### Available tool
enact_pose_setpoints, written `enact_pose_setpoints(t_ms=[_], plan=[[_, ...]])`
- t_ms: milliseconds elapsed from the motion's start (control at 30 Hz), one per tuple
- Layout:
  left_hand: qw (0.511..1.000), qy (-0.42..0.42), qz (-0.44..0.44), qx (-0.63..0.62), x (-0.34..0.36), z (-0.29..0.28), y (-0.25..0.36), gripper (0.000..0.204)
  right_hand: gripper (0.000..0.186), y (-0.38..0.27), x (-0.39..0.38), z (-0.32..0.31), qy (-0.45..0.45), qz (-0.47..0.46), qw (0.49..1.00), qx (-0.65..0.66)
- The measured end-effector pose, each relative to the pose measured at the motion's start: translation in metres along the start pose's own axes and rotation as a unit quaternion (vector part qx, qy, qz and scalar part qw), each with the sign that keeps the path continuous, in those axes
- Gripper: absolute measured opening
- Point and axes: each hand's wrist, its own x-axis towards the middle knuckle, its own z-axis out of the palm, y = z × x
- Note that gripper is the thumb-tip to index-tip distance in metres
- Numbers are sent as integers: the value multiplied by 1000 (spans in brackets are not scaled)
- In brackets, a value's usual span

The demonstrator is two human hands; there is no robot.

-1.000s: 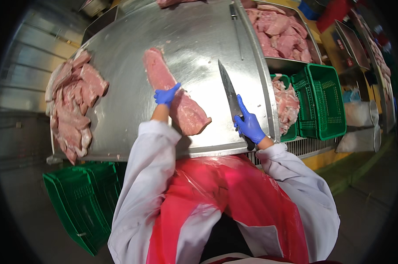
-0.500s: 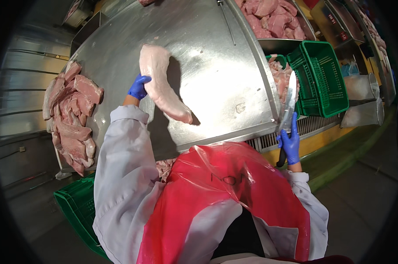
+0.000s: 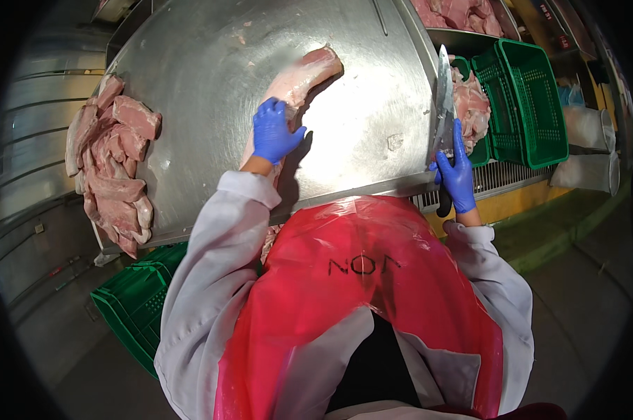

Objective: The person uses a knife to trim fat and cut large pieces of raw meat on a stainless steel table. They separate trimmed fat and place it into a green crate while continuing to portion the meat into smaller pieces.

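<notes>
1. Long strip of pale pink meat [image 3: 301, 78]: lies on the steel table [image 3: 204, 133], in front of the apron; slants from beneath the left wrist toward the far side, bending rightward at a redder far end.
2. Left hand [image 3: 274, 133], blue-gloved: rests palm down across the strip, fingers together and pointing away from the body, thumb spread wide to the right; cannot tell how far the hidden fingertips curl around the meat.
3. Right hand [image 3: 458, 176], blue-gloved: closes around the handle of a knife [image 3: 444, 98], index finger straight along the right side; holds the blade pointing away from the body, near the table's right edge and apart from the strip.
4. Pile of meat cuts [image 3: 117, 171]: covers the table's left edge.
5. Pale trimmings [image 3: 472, 105]: lie just right of the blade, beside a green crate [image 3: 530, 105].
6. Red apron [image 3: 358, 280]: spreads between two white sleeves at the near edge.
</notes>
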Motion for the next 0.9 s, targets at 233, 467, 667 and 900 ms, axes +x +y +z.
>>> enact_pose_setpoints(t_ms=[233, 467, 667, 900], plan=[[992, 59, 54, 96, 122, 50, 60, 38, 80, 22, 21, 4, -28, 19, 999, 42], [989, 4, -108, -101, 162, 59, 44, 25, 80, 26, 26, 5, -8, 33, 999, 23], [949, -30, -181, -257, 150, 47, -6, 27, 78, 29, 71, 42, -94, 11, 995, 8], [931, -25, -184, -316, 151, 41, -9, 24, 75, 2, 200, 155, -184, -70, 979, -45]])
